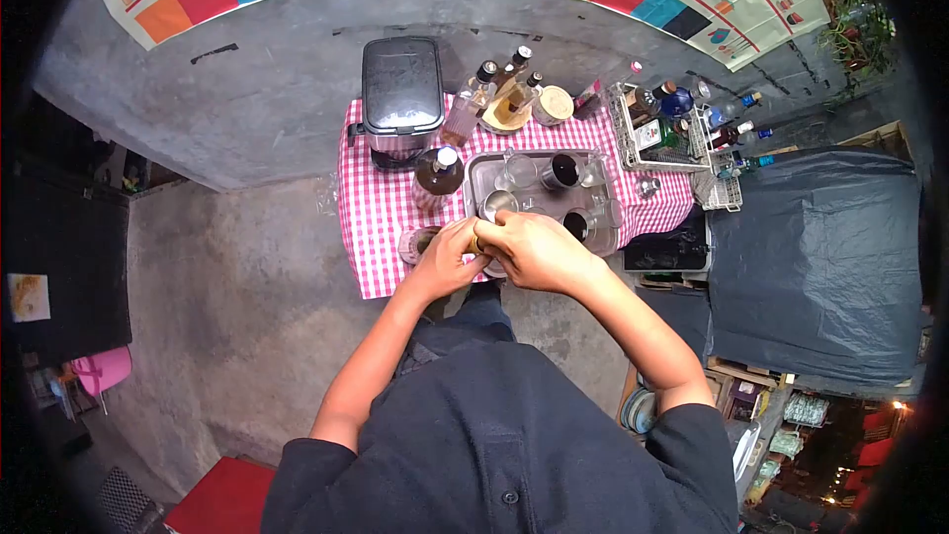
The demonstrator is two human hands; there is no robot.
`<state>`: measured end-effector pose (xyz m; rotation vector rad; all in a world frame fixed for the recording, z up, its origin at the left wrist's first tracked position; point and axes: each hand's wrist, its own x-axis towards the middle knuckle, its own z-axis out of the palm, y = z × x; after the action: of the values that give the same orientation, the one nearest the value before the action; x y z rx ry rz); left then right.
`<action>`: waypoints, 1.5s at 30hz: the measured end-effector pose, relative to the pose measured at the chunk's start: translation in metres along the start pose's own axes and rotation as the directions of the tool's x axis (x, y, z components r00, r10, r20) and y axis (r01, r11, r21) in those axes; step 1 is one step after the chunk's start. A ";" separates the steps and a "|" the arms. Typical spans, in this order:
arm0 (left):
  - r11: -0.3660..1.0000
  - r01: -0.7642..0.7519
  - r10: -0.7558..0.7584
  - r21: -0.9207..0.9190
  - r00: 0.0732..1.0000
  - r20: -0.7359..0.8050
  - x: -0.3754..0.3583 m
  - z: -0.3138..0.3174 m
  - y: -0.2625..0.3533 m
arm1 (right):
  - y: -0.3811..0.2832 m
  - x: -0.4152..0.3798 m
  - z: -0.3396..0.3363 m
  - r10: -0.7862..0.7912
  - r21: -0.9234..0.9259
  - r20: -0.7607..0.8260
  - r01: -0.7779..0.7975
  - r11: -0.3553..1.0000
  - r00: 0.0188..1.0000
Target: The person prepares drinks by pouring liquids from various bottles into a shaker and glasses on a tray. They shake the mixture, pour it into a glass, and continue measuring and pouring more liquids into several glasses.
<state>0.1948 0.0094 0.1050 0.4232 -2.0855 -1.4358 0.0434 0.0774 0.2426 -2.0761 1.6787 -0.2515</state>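
My left hand (450, 259) and my right hand (537, 251) meet at the front edge of the table, with curled fingers around a small yellowish-brown object (474, 246). Its lower part is hidden by the fingers. Just beyond them, a round metal cup (500, 205) stands at the left side of the grey tray (477, 170). To the left of my left hand is a glass (411, 244), partly covered by that hand. Behind it stands a dark bottle with a white cap (438, 180). The tray also holds clear glasses (519, 171) and a dark cup (562, 172).
A black-lidded bin (402, 84) stands at the back left of the checkered tablecloth (371, 237). Several bottles (471, 107) and a round wooden-looking container (553, 106) are at the back. A wire rack (672, 153) with bottles is at the right, near a dark plastic cover (816, 267).
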 end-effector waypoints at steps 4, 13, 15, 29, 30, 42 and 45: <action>1.000 -0.013 0.012 -0.020 1.000 -0.027 0.002 0.000 0.007 | 0.001 0.005 -0.005 -0.014 -0.064 0.071 0.019 0.998 0.997; 0.998 0.055 -0.054 0.042 0.998 -0.037 0.009 0.003 0.005 | 0.001 0.012 0.002 -0.008 -0.229 0.015 0.011 0.973 1.000; 0.997 0.061 -0.058 0.045 0.997 -0.060 0.006 0.003 0.000 | -0.001 0.013 0.005 0.024 -0.250 0.008 -0.021 0.968 1.000; 0.992 0.102 -0.103 0.071 0.995 0.007 0.006 -0.008 0.000 | -0.009 0.017 0.017 0.121 -0.069 -0.094 -0.128 0.989 0.988; 0.993 0.115 -0.115 0.037 0.993 -0.004 0.006 -0.007 -0.006 | -0.011 0.018 0.017 0.127 -0.068 -0.099 -0.134 0.989 0.987; 0.984 0.166 -0.173 -0.071 0.979 -0.106 0.001 -0.014 -0.014 | -0.020 0.035 0.030 0.128 -0.006 -0.145 -0.131 0.991 0.981; 0.977 0.166 -0.175 -0.133 0.983 -0.053 -0.005 -0.021 -0.025 | -0.017 0.039 0.035 0.061 0.091 -0.147 -0.048 0.995 0.987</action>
<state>0.2097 -0.0128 0.0860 0.6007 -1.9317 -1.6224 0.0825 0.0506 0.2145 -1.9868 1.7753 -0.4651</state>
